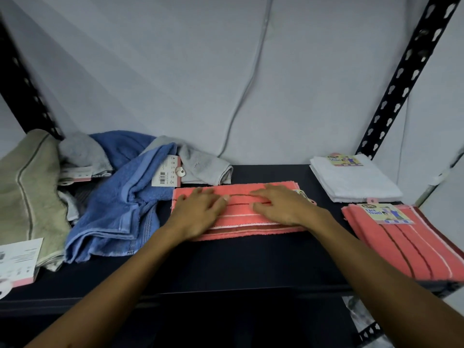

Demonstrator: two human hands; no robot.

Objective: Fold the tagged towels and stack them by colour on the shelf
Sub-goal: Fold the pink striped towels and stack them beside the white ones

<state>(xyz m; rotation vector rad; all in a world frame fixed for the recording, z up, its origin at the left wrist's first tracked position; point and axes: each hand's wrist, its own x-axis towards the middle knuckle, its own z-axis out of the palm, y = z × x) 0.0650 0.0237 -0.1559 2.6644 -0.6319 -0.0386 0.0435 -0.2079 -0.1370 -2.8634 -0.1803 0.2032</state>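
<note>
Folded coral towel (251, 197), mid-shelf (251, 259)

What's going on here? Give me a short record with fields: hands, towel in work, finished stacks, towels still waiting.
hands: left hand and right hand press flat on the coral towel
towel in work: folded coral striped towel, mid-shelf
finished stacks: white towel at back right; coral stack in front of it
waiting: blue towel, grey towel, beige towel, heaped left
surface: dark shelf

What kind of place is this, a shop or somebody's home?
Probably a shop stockroom or storage area: a slotted metal shelf post, a blue towel with a barcode tag, and folded stacks with "Face Towel" retail labels.
</note>
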